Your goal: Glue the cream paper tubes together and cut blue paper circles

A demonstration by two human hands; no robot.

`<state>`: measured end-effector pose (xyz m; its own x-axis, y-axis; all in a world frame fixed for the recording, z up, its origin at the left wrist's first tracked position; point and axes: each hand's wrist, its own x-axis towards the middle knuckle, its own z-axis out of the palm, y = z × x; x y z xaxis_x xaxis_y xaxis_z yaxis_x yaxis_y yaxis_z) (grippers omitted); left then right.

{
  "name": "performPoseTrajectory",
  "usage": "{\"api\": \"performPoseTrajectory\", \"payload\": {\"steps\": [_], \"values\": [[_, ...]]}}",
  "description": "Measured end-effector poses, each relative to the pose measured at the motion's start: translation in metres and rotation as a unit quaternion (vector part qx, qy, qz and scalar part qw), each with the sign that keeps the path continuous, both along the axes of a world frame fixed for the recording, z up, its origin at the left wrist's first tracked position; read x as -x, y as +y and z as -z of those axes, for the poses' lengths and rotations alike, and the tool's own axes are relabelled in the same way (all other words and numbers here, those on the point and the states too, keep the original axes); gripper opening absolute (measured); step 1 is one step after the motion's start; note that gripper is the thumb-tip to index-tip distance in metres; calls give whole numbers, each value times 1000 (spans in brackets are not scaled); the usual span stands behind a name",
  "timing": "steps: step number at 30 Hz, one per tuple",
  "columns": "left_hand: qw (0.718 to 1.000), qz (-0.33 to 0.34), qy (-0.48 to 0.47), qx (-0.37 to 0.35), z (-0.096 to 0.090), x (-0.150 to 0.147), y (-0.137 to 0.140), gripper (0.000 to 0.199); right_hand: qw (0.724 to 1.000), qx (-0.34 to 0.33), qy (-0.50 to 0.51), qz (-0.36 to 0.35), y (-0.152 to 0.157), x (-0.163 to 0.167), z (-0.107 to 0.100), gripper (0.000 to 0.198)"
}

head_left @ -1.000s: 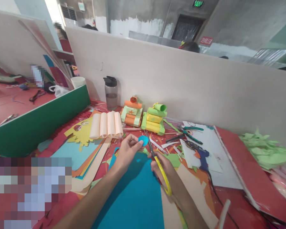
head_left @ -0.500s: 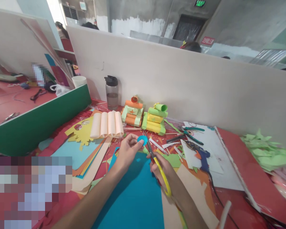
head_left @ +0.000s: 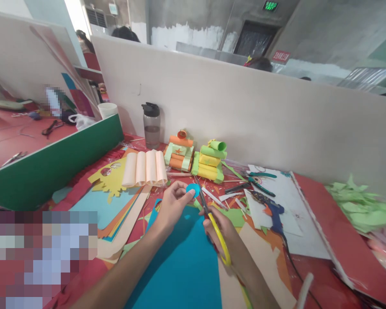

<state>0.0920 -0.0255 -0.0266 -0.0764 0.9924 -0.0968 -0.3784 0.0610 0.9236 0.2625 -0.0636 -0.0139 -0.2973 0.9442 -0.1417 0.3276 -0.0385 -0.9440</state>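
Note:
Between the thumb and fingers of my left hand [head_left: 176, 201] is a small round piece of blue paper [head_left: 193, 190]. My right hand [head_left: 220, 225] is wrapped round a pair of scissors [head_left: 218, 227] with yellow handles. The blades point up and away, close to the right edge of the blue disc; whether they touch it I cannot tell. Beneath both hands lies a large sheet of blue paper [head_left: 183, 257]. Farther back stand an orange and green paper model [head_left: 179, 151] and a yellow and green one [head_left: 209, 161]. Peach paper rolls [head_left: 145, 168] lie to their left.
A glue gun [head_left: 275, 212] with a cord and green-handled pliers [head_left: 262, 182] lie at right. Stacked coloured paper [head_left: 106, 210] sits at left. A water bottle [head_left: 152, 124] stands by the white partition [head_left: 244, 111]; a green board [head_left: 58, 159] edges the left side. Paper scraps litter the red table.
Both hands stay nearly in place. The blue disc is tilted slightly differently in my left fingers, and the whole view has shifted very slightly.

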Motion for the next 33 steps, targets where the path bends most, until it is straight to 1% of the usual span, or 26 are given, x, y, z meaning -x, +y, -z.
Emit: {"api": "performPoseTrajectory", "payload": {"steps": [3, 10, 14, 20, 23, 28, 33], "values": [[1000, 2, -7, -2, -1, 1, 0, 47, 1000, 12, 2, -13, 2, -3, 5, 60], [1000, 14, -4, -14, -2, 4, 2, 43, 1000, -7, -8, -15, 5, -5, 8, 63], [999, 30, 5, -9, -1, 6, 3, 42, 1000, -7, -9, -8, 4, -6, 5, 60], [999, 45, 12, -15, -1, 9, 5, 41, 1000, 30, -1, -3, 2, -7, 1, 55], [998, 55, 20, -16, -1, 11, 6, 41, 1000, 25, -14, 3, 1, -8, -1, 55], [996, 73, 50, -20, 0, 15, 8, 41, 999, 6, -26, -28, 0, -11, -6, 62], [992, 93, 83, -31, 0, 20, 8, 39, 998, -1, -53, -32, 1, -16, -9, 52]]}}
